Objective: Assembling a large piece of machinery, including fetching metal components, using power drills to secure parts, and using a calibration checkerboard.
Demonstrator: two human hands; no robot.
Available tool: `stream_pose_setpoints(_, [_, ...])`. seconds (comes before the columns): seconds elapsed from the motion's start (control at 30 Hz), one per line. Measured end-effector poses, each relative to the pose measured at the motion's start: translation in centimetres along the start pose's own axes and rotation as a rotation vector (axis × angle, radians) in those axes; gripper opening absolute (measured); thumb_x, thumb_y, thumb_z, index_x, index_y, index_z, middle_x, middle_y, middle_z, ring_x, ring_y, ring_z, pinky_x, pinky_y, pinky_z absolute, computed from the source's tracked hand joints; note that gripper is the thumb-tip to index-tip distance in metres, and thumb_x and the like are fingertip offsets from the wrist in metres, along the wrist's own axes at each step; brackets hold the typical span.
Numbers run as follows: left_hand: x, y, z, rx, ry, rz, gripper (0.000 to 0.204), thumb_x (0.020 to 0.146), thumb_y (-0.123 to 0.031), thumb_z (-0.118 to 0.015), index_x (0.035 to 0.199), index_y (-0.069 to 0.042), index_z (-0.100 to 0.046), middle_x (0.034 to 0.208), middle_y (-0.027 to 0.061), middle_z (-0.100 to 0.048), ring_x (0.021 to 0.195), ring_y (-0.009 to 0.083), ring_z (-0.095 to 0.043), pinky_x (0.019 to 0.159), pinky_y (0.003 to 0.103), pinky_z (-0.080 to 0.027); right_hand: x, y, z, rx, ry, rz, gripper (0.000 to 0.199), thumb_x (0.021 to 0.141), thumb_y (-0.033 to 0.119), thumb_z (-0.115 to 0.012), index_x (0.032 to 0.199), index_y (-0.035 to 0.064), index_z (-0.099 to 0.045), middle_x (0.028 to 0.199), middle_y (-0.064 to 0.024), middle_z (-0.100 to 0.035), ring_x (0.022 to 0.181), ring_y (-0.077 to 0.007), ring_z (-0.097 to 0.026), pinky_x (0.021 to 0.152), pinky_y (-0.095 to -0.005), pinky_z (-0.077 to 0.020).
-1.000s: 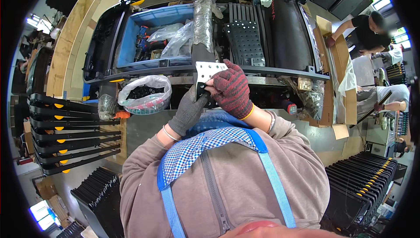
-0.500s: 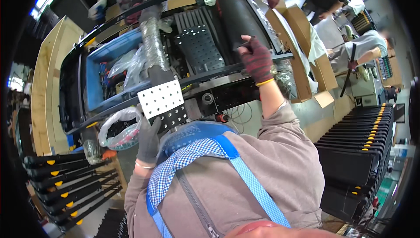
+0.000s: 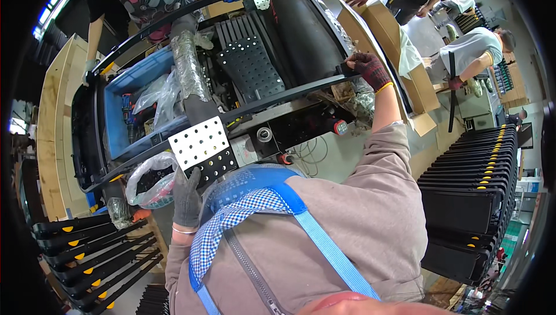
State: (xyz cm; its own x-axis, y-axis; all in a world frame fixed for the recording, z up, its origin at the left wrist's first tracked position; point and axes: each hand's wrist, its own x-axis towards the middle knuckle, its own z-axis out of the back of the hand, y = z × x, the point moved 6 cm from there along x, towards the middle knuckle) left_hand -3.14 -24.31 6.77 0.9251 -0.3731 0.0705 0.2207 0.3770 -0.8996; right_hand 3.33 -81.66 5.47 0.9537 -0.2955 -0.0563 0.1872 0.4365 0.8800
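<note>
Now right hand (image 3: 370,70), red glove, stretched further out, closed on black rail (image 3: 278,99) end. Left hand (image 3: 187,196), grey glove, grips white perforated plate (image 3: 198,141), held lower near chest than before.

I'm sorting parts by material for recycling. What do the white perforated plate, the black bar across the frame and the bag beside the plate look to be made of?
White perforated plate: probably painted sheet metal, thin, flat, cleanly punched holes. Black bar: likely coated metal, smooth satin black; plastic is possible. Bag: clear thin plastic film, crinkled and glossy.
</note>
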Motion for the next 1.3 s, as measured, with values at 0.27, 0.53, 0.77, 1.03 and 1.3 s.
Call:
stream_pose_setpoints(0.27, [0.0, -2.3, -0.1, 0.385, -0.002, -0.227, 0.048, 0.077, -0.017, -0.077, 0.119, -0.007, -0.055, 0.122, 0.023, -0.053, 0.109, 0.0406, -0.056, 0.088, 0.045, -0.048, 0.5, -0.4, -0.1, -0.188, -0.04, -0.044, 0.017, 0.078, 0.02, -0.074, 0.091, 0.0103, -0.075, 0.074, -0.001, -0.068, 0.071, -0.0084, -0.06, 0.068, -0.0269, -0.0482])
stream_pose_setpoints(0.53, [-0.8, 0.2, -0.2, 0.429, 0.009, -0.242, 0.05, 0.077, -0.021, -0.076, 0.12, -0.008, -0.055, 0.126, 0.0244, -0.05, 0.115, 0.0439, -0.051, 0.094, 0.049, -0.044, -0.3, 0.5, -0.4, -0.409, -0.098, -0.044, 0.02, 0.074, 0.034, -0.073, 0.086, 0.0183, -0.075, 0.077, -0.004, -0.07, 0.078, -0.0181, -0.065, 0.09, -0.0384, -0.0409])
stream_pose_setpoints(0.77, [-0.9, -1.7, 0.2, 0.373, -0.067, -0.35, 0.054, 0.08, -0.024, -0.074, 0.127, -0.013, -0.05, 0.128, 0.0254, -0.049, 0.118, 0.0461, -0.048, 0.098, 0.05, -0.042, -3.4, 10.0, -2.7, -1.156, -0.342, 0.091, 0.022, 0.069, 0.027, -0.076, 0.089, 0.0171, -0.074, 0.095, -0.0056, -0.069, 0.093, -0.023, -0.062, 0.08, -0.0407, -0.0454])
stream_pose_setpoints(1.03, [0.2, -1.5, 0.0, -0.438, -0.055, 0.098, 0.052, 0.091, -0.024, -0.063, 0.135, -0.007, -0.042, 0.125, 0.0161, -0.054, 0.114, 0.0283, -0.056, 0.094, 0.039, -0.047, -7.8, 10.6, -13.0, -0.183, -0.152, 0.268, 0.011, 0.078, 0.016, -0.072, 0.087, 0.0111, -0.069, 0.079, -0.0081, -0.066, 0.072, -0.0223, -0.064, 0.064, -0.0338, -0.0506])
stream_pose_setpoints(1.3, [0.6, -2.0, -3.3, -0.99, -0.022, 0.429, 0.041, 0.098, -0.021, -0.05, 0.133, -0.001, -0.042, 0.124, 0.01, -0.052, 0.113, 0.017, -0.054, 0.092, 0.033, -0.048, -13.9, 15.4, -28.4, 0.664, 0.835, 0.012, 0.055, 0.082, 0.01, -0.063, 0.135, 0.0044, -0.048, 0.113, -0.0059, -0.064, 0.101, -0.014, -0.058, 0.085, -0.0296, -0.0481])
